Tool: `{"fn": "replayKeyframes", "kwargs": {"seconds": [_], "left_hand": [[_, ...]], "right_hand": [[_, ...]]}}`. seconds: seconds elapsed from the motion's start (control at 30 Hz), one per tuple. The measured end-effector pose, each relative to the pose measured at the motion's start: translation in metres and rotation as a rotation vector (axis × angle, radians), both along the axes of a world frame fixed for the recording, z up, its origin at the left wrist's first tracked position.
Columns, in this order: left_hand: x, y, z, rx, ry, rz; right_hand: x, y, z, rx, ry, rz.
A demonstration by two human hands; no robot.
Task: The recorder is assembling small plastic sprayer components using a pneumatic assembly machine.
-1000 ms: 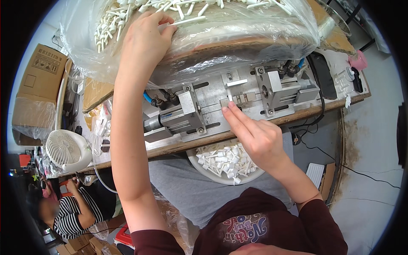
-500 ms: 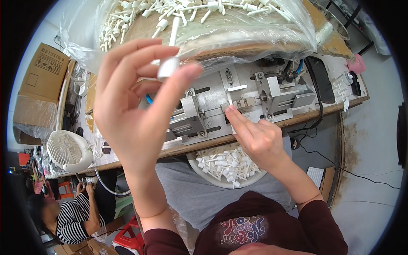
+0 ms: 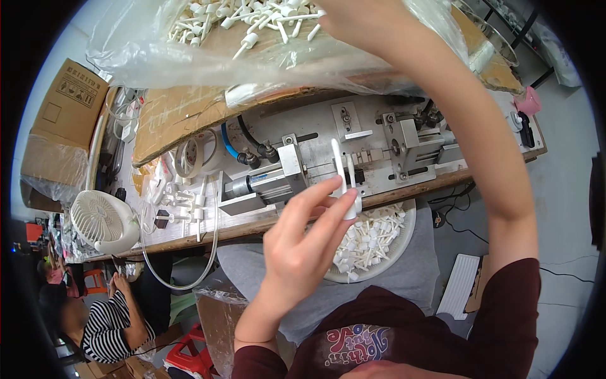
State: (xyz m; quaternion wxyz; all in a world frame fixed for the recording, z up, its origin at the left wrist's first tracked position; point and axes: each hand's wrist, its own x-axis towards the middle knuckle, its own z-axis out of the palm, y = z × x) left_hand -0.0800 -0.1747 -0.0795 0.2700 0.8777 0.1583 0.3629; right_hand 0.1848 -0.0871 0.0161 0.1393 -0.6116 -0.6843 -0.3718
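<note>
My left hand (image 3: 300, 243) is closed, its thumb and fingers pinching a white plastic stick with a wider capped end (image 3: 338, 158). It holds the stick upright just in front of the metal clamping fixture (image 3: 368, 156). A second slim white stick (image 3: 351, 169) stands right beside the held one; whether it sits in the fixture or is in my fingers is unclear. My right hand (image 3: 353, 20) reaches far over the bench to the heap of white capped sticks (image 3: 252, 18) on the plastic sheet. Its fingers run out at the top edge, so their grip is hidden.
A round tub (image 3: 409, 237) of similar white pieces rests at my lap. Air cylinders (image 3: 252, 186) with hoses flank the fixture. A white fan (image 3: 104, 221) and loose white parts (image 3: 189, 205) are at left, with a cardboard box (image 3: 63, 117) beyond. A person (image 3: 113, 322) sits lower left.
My left hand has come down from above the bench to the fixture, holding a white stick. My right hand has left the fixture and stretched up to the heap. The plastic sheet has shifted.
</note>
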Motion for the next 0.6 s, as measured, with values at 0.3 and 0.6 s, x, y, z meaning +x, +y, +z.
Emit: {"fn": "replayKeyframes", "kwargs": {"seconds": [0.3,0.6], "left_hand": [[0.021,-0.007,-0.041,0.118,0.04,0.076],[0.031,-0.006,-0.042,0.246,0.106,0.096]], "right_hand": [[0.008,0.075,-0.016,-0.44,-0.083,-0.007],[0.007,0.018,0.0,-0.634,0.159,0.089]]}}
